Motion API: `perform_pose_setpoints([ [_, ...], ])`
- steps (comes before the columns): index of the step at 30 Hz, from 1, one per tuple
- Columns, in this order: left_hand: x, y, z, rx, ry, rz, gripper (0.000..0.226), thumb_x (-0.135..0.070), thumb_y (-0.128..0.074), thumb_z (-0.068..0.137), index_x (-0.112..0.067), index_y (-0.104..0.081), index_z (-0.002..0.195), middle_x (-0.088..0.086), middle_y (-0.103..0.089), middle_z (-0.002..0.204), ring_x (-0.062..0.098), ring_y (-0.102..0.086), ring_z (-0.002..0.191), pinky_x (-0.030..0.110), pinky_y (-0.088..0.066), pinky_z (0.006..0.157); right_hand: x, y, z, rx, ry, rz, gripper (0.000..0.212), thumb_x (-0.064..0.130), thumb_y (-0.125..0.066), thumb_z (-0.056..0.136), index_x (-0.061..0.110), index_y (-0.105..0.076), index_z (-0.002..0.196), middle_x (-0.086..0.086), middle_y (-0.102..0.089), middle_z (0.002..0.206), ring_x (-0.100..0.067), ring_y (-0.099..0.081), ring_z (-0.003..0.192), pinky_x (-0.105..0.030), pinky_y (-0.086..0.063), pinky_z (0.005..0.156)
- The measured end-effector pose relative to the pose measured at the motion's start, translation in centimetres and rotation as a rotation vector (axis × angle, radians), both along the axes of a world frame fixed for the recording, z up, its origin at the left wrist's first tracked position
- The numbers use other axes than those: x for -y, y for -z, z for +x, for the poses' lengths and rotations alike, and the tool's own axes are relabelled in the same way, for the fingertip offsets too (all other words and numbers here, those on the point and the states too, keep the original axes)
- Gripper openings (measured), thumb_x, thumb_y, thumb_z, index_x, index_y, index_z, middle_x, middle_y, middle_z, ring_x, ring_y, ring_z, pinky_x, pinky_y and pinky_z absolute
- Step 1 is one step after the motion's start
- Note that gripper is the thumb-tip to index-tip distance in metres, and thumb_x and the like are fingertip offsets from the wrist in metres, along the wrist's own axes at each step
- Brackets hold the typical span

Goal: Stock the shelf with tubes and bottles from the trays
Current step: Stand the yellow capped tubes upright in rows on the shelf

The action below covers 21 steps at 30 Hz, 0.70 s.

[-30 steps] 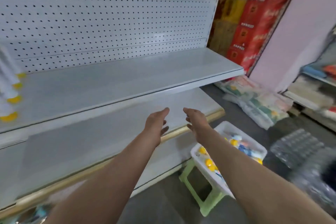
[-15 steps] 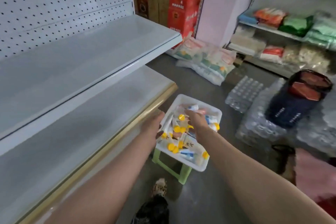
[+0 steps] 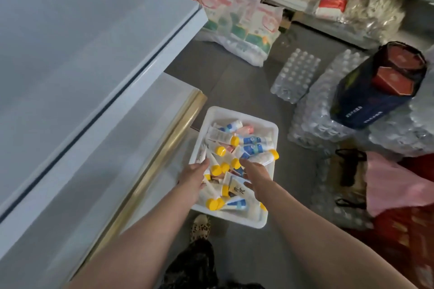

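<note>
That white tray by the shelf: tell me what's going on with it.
A person is reaching both hands into the white tray of yellow-capped tubes and small bottles. The left hand and right hand are over the pile with fingers extended, gripping nothing yet. The shelf beside it shows no stock in view.

Single head-worn view, looking steeply down and forward from standing height. White tray (image 3: 267, 129) near frame centre, fairly close; both forearms entering from six o'clock. Shelf (image 3: 82, 58) filling nine to eleven o'clock; floor (image 3: 234, 82) stretching toward one o'clock.
</note>
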<state>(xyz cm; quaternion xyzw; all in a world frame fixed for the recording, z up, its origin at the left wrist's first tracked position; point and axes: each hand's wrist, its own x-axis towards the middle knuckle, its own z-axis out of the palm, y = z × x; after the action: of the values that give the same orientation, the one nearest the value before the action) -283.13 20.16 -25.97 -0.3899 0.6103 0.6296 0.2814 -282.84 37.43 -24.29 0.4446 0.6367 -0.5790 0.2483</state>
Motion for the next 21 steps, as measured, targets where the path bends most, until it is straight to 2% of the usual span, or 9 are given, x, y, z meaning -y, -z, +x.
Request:
perform_pose_setpoints([
  [4,-0.3,3.3,-2.4,0.072,0.064,-0.022,0.032,-0.046,-0.067,0.091,-0.019,-0.062,0.108,0.010,-0.060,0.119,0.022,-0.059,0.104,0.033,-0.055,0.085,-0.4,2.8,-2.1,0.012,-0.027,0.091,0.017,0.037,-0.066,0.094,0.020,-0.062,0.098,0.002,-0.061,0.091,-0.018,-0.059,0.091,-0.044,-0.051,0.102],
  [7,-0.9,5.6,-3.3,0.114,0.055,0.001,0.043,-0.044,-0.068,0.091,-0.011,-0.063,0.118,0.010,-0.061,0.107,0.022,-0.058,0.101,0.032,-0.053,0.088,-0.7,5.3,-3.2,0.045,-0.029,0.117,0.035,0.040,-0.071,0.090,0.019,-0.060,0.116,0.002,-0.062,0.097,-0.021,-0.059,0.099,-0.046,-0.050,0.102],
  [9,-1.2,7.0,-3.6,0.159,0.053,-0.004,0.046,-0.044,-0.069,0.090,-0.009,-0.064,0.119,0.014,-0.063,0.105,0.025,-0.061,0.101,0.032,-0.052,0.089,-0.8,6.9,-3.7,0.074,-0.033,0.128,0.043,0.042,-0.074,0.088,0.018,-0.059,0.120,0.000,-0.062,0.101,-0.021,-0.059,0.097,-0.045,-0.051,0.098],
  [11,-1.5,8.7,-4.0,0.185,0.054,-0.034,0.045,-0.045,-0.071,0.088,-0.007,-0.067,0.114,0.018,-0.066,0.112,0.029,-0.064,0.102,0.034,-0.053,0.087,-0.8,8.5,-4.0,0.106,-0.039,0.114,0.049,0.045,-0.076,0.084,0.018,-0.060,0.122,0.000,-0.065,0.101,-0.020,-0.060,0.093,-0.043,-0.052,0.089],
  [13,-2.0,10.4,-4.4,0.199,0.069,-0.069,0.043,-0.047,-0.071,0.087,-0.008,-0.070,0.104,0.011,-0.067,0.095,0.025,-0.063,0.089,0.037,-0.055,0.090,-0.9,10.2,-4.5,0.128,-0.029,0.104,0.050,0.047,-0.078,0.081,0.022,-0.060,0.121,0.000,-0.068,0.103,-0.022,-0.064,0.097,-0.047,-0.052,0.094],
  [16,-2.8,12.4,-5.0,0.215,0.063,-0.106,0.033,-0.049,-0.071,0.087,-0.017,-0.064,0.079,0.002,-0.065,0.082,0.027,-0.066,0.090,0.044,-0.054,0.096,-1.0,12.2,-5.3,0.149,0.026,0.112,0.054,0.045,-0.082,0.077,0.023,-0.059,0.120,-0.002,-0.071,0.104,-0.024,-0.071,0.094,-0.049,-0.055,0.095],
  [21,-4.7,14.3,-5.5,0.242,-0.040,-0.094,0.045,-0.050,-0.076,0.082,-0.007,-0.065,0.091,0.013,-0.071,0.091,0.030,-0.071,0.086,0.044,-0.060,0.086,-0.5,14.0,-5.8,0.160,-0.031,0.219,0.052,0.050,-0.087,0.070,0.025,-0.060,0.107,-0.003,-0.072,0.099,-0.021,-0.072,0.085,-0.039,-0.059,0.084],
])
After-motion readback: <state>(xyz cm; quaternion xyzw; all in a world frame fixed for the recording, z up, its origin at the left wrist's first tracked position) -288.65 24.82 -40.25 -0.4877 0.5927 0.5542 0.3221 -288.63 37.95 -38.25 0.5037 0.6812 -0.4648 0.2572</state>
